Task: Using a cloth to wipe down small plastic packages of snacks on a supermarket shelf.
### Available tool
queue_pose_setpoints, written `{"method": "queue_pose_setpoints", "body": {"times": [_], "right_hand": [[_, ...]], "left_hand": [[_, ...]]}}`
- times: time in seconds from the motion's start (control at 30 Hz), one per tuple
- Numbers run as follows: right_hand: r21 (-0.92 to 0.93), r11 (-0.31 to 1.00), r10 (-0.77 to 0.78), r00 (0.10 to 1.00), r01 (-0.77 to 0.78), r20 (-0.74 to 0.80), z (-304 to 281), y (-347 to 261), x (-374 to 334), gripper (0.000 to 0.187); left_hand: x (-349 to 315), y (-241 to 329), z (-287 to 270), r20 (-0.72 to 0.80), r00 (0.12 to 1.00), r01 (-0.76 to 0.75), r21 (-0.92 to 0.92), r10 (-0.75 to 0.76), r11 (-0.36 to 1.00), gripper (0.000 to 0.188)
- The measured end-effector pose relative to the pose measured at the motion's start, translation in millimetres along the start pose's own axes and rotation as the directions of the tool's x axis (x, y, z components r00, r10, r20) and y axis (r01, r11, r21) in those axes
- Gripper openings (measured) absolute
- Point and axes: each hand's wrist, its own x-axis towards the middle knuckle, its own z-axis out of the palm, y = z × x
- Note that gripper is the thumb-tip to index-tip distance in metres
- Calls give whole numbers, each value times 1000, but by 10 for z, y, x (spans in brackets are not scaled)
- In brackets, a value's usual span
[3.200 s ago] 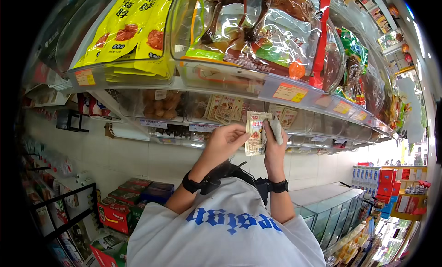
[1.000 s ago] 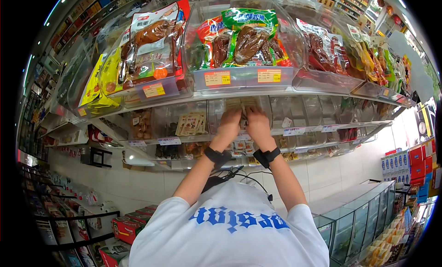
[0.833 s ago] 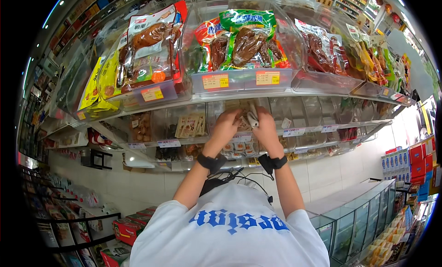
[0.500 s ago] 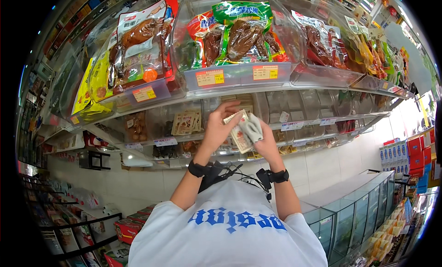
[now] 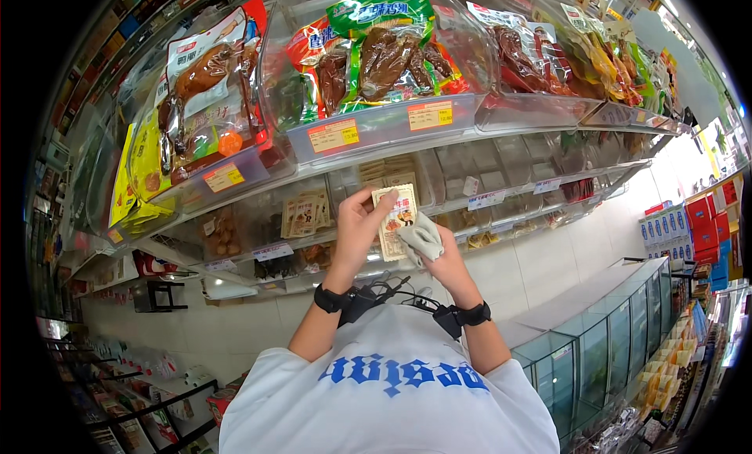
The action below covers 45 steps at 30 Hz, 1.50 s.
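Head view: cream packet [image 5: 403, 202] near centre, pinched by left hand [image 5: 356, 231] at its 9 o'clock side. Right hand [image 5: 450, 260], fingers closed round grey cloth [image 5: 423, 239], which overlaps packet at 4 o'clock. Judged mid-handling; completion cannot be told. Stacked packets [image 5: 387, 169], 12 o'clock, and fanned packets [image 5: 306, 213], 9 o'clock, lie untouched.

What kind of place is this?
Probably a grocery or snack shop: clear display bins line the shelving, colourful sealed food packets fill several of them, and orange-and-yellow tags, likely price labels, sit along the bin fronts.
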Motion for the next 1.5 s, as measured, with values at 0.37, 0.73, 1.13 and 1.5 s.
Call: {"method": "queue_pose_setpoints", "body": {"times": [0.37, 0.73, 1.13, 1.5], "right_hand": [[-166, 972, -221, 897, 169, -383, -88, 52, 4, 27], [-288, 944, -289, 832, 163, -474, -22, -110, -88, 26], [-684, 657, -475, 879, 317, -49, 208, -108, -24, 67], [224, 967, -56, 960, 121, -275, -80, -85, -149, 43]], "left_hand": [[-90, -59, 181, 178, 978, 84, 160, -112, 984, 15], [-126, 4, 95, 214, 975, -196, 692, 62, 695, 26], [-258, -22, 343, 175, 977, 104, 102, -120, 989, 53], [-228, 123, 103, 212, 969, -177, 231, 128, 957, 37]]}}
